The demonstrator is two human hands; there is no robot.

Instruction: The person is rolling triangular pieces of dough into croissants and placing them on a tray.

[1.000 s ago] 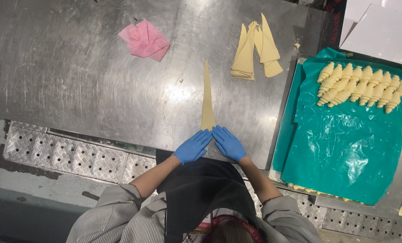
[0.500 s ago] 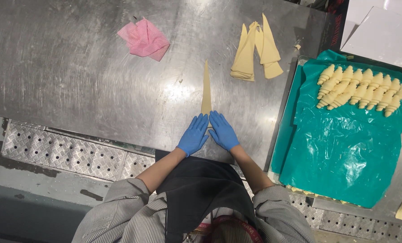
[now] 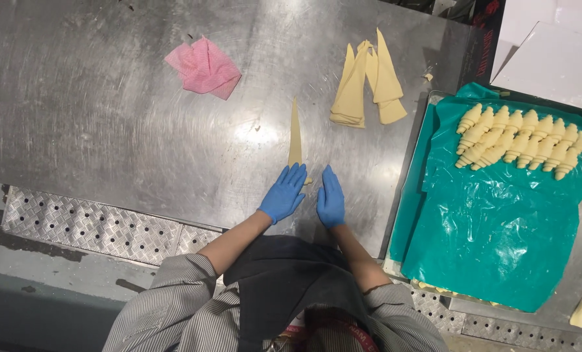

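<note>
Rolling step, it seems: left hand [image 3: 283,194] flat and open on the dough triangle's [image 3: 295,133] wide end on the worktop [image 3: 108,117]; right hand [image 3: 330,197] open beside it. Next calls for even forward pressure.

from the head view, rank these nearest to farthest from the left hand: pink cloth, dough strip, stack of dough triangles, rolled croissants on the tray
Measured from the left hand:
1. dough strip, right at its fingertips, stretching away.
2. stack of dough triangles, up and to the right.
3. pink cloth, up and to the left.
4. rolled croissants, far right on the green-lined tray.
</note>
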